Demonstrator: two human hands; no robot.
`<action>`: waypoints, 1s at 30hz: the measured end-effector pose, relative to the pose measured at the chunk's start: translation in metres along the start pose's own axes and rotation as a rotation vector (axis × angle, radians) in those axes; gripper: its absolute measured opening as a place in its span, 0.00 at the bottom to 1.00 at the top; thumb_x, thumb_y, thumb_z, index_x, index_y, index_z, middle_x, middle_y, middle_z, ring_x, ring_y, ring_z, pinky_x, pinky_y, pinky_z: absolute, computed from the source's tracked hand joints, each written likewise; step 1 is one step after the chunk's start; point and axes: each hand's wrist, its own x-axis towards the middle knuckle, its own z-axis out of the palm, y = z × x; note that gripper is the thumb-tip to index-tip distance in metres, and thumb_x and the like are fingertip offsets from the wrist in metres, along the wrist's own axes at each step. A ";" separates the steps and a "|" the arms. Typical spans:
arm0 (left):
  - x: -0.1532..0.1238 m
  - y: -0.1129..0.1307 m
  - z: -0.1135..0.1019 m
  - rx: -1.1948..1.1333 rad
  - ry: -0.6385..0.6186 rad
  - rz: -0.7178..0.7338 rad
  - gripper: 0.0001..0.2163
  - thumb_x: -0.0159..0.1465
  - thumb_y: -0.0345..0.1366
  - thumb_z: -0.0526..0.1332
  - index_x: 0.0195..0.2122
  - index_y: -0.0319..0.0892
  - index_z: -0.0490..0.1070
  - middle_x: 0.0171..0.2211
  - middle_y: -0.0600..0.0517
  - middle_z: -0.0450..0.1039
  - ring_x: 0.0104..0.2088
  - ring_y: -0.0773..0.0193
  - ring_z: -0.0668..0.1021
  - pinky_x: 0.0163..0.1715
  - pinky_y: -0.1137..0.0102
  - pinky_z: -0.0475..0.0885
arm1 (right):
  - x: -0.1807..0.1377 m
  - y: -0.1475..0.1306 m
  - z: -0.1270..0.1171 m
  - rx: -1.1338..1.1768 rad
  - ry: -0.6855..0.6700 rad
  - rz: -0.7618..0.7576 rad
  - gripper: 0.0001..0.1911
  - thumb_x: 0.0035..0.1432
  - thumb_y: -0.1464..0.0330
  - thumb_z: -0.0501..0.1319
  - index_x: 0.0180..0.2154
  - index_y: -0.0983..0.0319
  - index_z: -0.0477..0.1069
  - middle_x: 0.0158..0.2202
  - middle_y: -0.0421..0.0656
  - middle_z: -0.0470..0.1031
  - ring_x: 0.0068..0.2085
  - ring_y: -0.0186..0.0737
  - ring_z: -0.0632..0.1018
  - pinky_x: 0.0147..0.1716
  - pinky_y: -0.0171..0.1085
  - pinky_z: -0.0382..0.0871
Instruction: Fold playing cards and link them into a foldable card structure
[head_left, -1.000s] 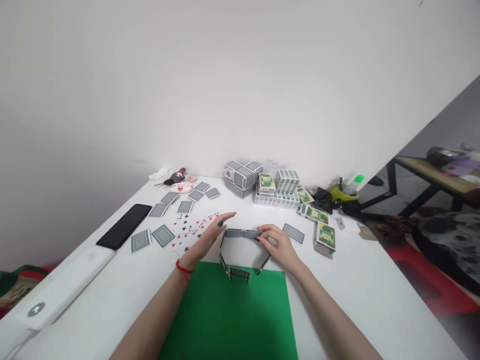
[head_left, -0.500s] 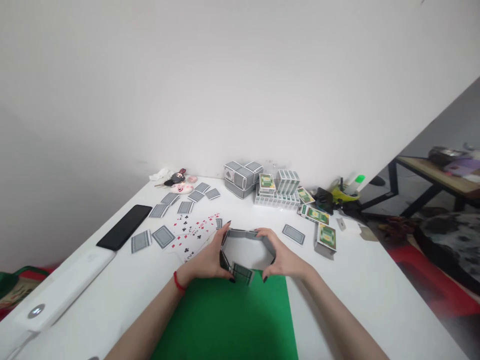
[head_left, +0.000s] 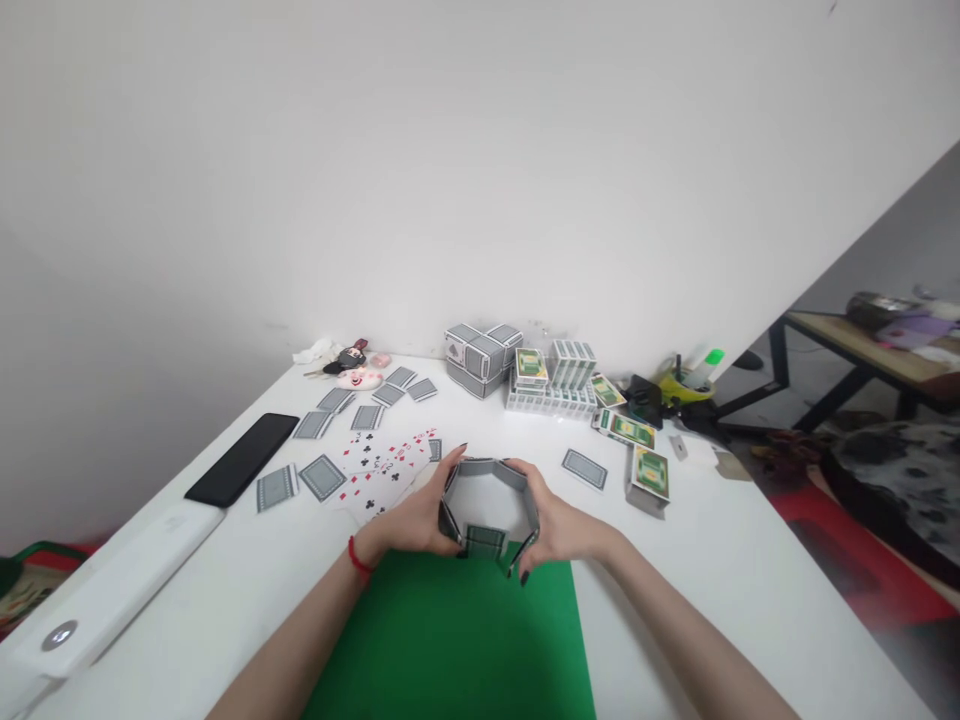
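A ring of standing playing cards (head_left: 486,500), grey backs outward, stands at the far edge of a green mat (head_left: 465,650). My left hand (head_left: 416,515) cups its left side, fingers curled against the cards. On the ring's right side my right hand (head_left: 555,522) presses in the same way. Both hands grip the ring between them.
Face-up and face-down cards (head_left: 375,465) lie spread to the left on the white table (head_left: 750,590). A black phone (head_left: 241,460) and a white power bank (head_left: 112,590) lie at far left. Card boxes (head_left: 555,375) and a card cube (head_left: 480,358) stand by the wall.
My hands closed in from the ring's top edge to its two sides. The ring of cards has been squeezed narrower and more upright.
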 end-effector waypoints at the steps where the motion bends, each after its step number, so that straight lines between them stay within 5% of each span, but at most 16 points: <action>1: 0.000 0.000 0.000 0.004 -0.002 -0.004 0.54 0.42 0.32 0.68 0.63 0.47 0.29 0.61 0.41 0.47 0.58 0.50 0.60 0.57 0.58 0.56 | 0.002 0.004 0.004 0.014 0.045 0.002 0.62 0.30 0.56 0.72 0.60 0.57 0.36 0.61 0.52 0.43 0.61 0.52 0.52 0.58 0.48 0.48; 6: 0.000 -0.002 0.000 0.001 0.008 -0.020 0.54 0.42 0.32 0.68 0.63 0.47 0.29 0.61 0.41 0.45 0.58 0.50 0.59 0.57 0.56 0.53 | 0.015 0.021 0.020 0.179 0.232 -0.066 0.37 0.55 0.52 0.53 0.60 0.59 0.42 0.56 0.52 0.57 0.58 0.47 0.60 0.56 0.46 0.53; 9: -0.001 -0.005 0.000 -0.012 0.039 -0.030 0.53 0.43 0.32 0.68 0.63 0.50 0.30 0.61 0.43 0.45 0.60 0.50 0.56 0.59 0.55 0.49 | 0.018 0.028 0.014 0.147 0.333 -0.035 0.25 0.61 0.56 0.46 0.57 0.58 0.52 0.52 0.48 0.64 0.54 0.44 0.65 0.53 0.44 0.59; 13: -0.001 -0.013 -0.001 0.001 0.124 -0.025 0.51 0.45 0.32 0.67 0.63 0.50 0.33 0.59 0.44 0.47 0.60 0.52 0.55 0.59 0.56 0.50 | 0.010 0.045 -0.020 -0.202 0.586 0.182 0.17 0.58 0.62 0.51 0.46 0.61 0.66 0.47 0.49 0.69 0.48 0.45 0.70 0.48 0.44 0.63; 17: -0.001 -0.020 -0.001 0.032 0.150 0.002 0.49 0.47 0.34 0.67 0.62 0.46 0.33 0.58 0.42 0.48 0.59 0.53 0.56 0.58 0.56 0.52 | -0.008 0.064 -0.050 -0.567 0.592 0.454 0.23 0.47 0.67 0.61 0.47 0.64 0.66 0.47 0.52 0.68 0.48 0.49 0.69 0.47 0.46 0.62; 21: -0.003 -0.016 -0.004 0.069 0.136 0.042 0.51 0.46 0.40 0.69 0.62 0.47 0.32 0.61 0.41 0.42 0.61 0.49 0.51 0.59 0.53 0.49 | -0.018 0.068 -0.055 -0.623 0.547 0.611 0.25 0.42 0.66 0.64 0.44 0.66 0.68 0.41 0.51 0.70 0.38 0.44 0.74 0.37 0.39 0.65; 24: -0.004 0.001 -0.008 0.214 0.193 0.078 0.48 0.46 0.45 0.68 0.62 0.47 0.37 0.62 0.42 0.40 0.62 0.45 0.47 0.59 0.51 0.46 | -0.017 0.062 -0.054 -0.654 0.506 0.625 0.16 0.40 0.64 0.65 0.34 0.64 0.71 0.34 0.47 0.72 0.33 0.42 0.73 0.30 0.35 0.63; 27: -0.001 0.026 -0.009 0.417 0.193 0.189 0.42 0.47 0.48 0.66 0.60 0.47 0.48 0.60 0.44 0.50 0.61 0.44 0.49 0.59 0.50 0.44 | -0.016 0.053 -0.056 -0.599 0.499 0.622 0.09 0.44 0.62 0.61 0.23 0.62 0.69 0.26 0.43 0.72 0.27 0.40 0.72 0.25 0.33 0.59; 30: 0.006 0.051 -0.001 0.590 0.045 0.278 0.33 0.50 0.45 0.65 0.56 0.49 0.56 0.52 0.47 0.62 0.56 0.47 0.59 0.58 0.53 0.48 | -0.016 0.048 -0.058 -0.495 0.556 0.578 0.13 0.48 0.60 0.57 0.19 0.61 0.64 0.19 0.39 0.68 0.24 0.37 0.70 0.23 0.32 0.56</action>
